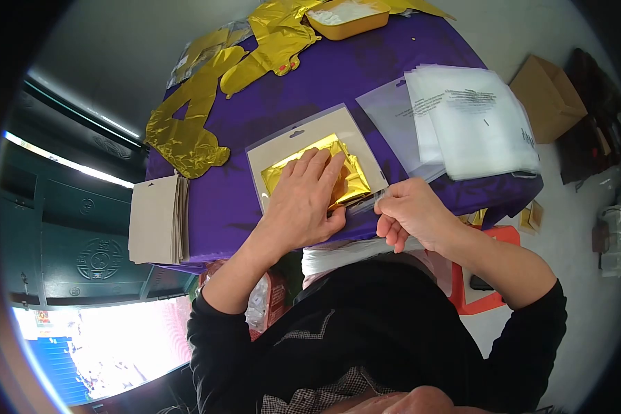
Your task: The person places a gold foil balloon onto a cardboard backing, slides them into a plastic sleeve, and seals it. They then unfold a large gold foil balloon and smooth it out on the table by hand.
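A folded gold foil balloon (355, 183) lies on a beige backing card (276, 157) inside a clear plastic bag (341, 109) near the table's front edge. My left hand (303, 196) rests on the foil with its fingers stretched out, pressing on it and hiding part of it. At the bag's lower right corner, my right hand (410, 210) is closed, thumb and forefinger pinching the clear plastic at the bag's edge. Its other fingers curl below. The exact bit of film in the pinch is partly hidden.
Printed clear bags (472, 131) lie to the right. Beige cards (157, 221) stand stacked at the front left. Flat gold balloons (203, 117) spread along the far left, beside a yellow tub (348, 26) of white powder. A red stool (486, 276) and cardboard box (548, 96) are at the right.
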`<state>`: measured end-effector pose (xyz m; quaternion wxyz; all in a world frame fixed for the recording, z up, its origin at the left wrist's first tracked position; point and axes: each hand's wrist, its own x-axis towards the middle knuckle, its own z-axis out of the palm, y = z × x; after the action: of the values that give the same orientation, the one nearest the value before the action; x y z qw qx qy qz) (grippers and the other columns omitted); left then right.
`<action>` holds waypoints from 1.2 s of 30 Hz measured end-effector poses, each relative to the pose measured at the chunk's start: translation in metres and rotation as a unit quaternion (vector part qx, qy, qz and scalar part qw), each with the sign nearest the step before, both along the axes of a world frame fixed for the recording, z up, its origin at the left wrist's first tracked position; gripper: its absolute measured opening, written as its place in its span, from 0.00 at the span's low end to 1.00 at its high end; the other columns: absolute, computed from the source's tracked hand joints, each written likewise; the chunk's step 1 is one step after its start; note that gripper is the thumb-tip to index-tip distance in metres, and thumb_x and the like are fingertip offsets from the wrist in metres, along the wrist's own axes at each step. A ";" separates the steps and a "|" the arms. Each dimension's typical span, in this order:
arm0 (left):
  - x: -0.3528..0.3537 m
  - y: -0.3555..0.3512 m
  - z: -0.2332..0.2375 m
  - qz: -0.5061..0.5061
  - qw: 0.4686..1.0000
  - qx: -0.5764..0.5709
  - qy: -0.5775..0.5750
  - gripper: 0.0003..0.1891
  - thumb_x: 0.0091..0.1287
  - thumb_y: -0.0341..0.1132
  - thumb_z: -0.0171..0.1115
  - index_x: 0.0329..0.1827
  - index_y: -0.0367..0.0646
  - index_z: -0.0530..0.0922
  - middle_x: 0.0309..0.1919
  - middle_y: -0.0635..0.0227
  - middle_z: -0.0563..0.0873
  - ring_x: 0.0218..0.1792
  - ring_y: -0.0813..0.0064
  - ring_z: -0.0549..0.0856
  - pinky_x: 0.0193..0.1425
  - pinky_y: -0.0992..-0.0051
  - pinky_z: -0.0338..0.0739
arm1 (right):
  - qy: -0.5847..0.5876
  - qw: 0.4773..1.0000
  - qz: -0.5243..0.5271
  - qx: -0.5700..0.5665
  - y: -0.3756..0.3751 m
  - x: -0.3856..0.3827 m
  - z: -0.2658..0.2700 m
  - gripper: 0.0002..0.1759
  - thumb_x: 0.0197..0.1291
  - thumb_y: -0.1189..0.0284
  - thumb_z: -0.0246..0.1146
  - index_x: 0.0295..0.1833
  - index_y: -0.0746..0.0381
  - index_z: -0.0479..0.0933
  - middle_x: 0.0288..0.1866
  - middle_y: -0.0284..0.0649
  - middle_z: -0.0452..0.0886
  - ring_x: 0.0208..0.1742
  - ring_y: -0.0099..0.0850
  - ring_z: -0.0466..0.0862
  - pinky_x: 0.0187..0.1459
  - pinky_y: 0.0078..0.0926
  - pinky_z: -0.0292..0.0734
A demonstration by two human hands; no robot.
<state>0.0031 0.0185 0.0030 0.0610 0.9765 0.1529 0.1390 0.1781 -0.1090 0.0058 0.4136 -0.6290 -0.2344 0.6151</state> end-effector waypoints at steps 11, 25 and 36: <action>0.003 -0.006 -0.005 0.020 0.999 0.017 -0.018 0.36 0.52 0.36 0.65 0.67 0.34 0.66 0.59 0.46 0.74 0.63 0.48 0.73 0.67 0.55 0.67 | -0.014 1.000 0.007 0.001 -0.002 0.001 0.002 0.09 0.62 0.74 0.56 0.34 0.70 0.76 0.22 0.44 0.80 0.15 0.26 0.78 0.13 0.24 0.74; 0.002 -0.017 0.011 0.039 0.999 -0.022 0.010 0.38 0.60 0.42 0.64 0.71 0.35 0.62 0.67 0.46 0.68 0.70 0.44 0.65 0.72 0.50 0.60 | -0.156 0.986 0.055 -0.006 -0.020 0.015 0.035 0.10 0.67 0.72 0.57 0.36 0.69 0.75 0.21 0.40 0.79 0.16 0.23 0.78 0.16 0.22 0.72; 0.008 -0.002 -0.008 0.086 0.988 0.028 0.127 0.42 0.71 0.63 0.45 0.78 0.39 0.53 0.76 0.45 0.55 0.77 0.42 0.50 0.75 0.39 0.44 | -0.654 0.684 0.175 0.273 -0.047 0.024 0.002 0.10 0.61 0.76 0.60 0.46 0.70 0.77 0.19 0.44 0.78 0.20 0.39 0.80 0.22 0.32 0.73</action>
<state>0.0109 0.0170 -0.0048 0.0018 0.9708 0.2388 0.0223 0.2023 -0.1560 0.0079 0.1933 -0.6784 -0.7086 0.0179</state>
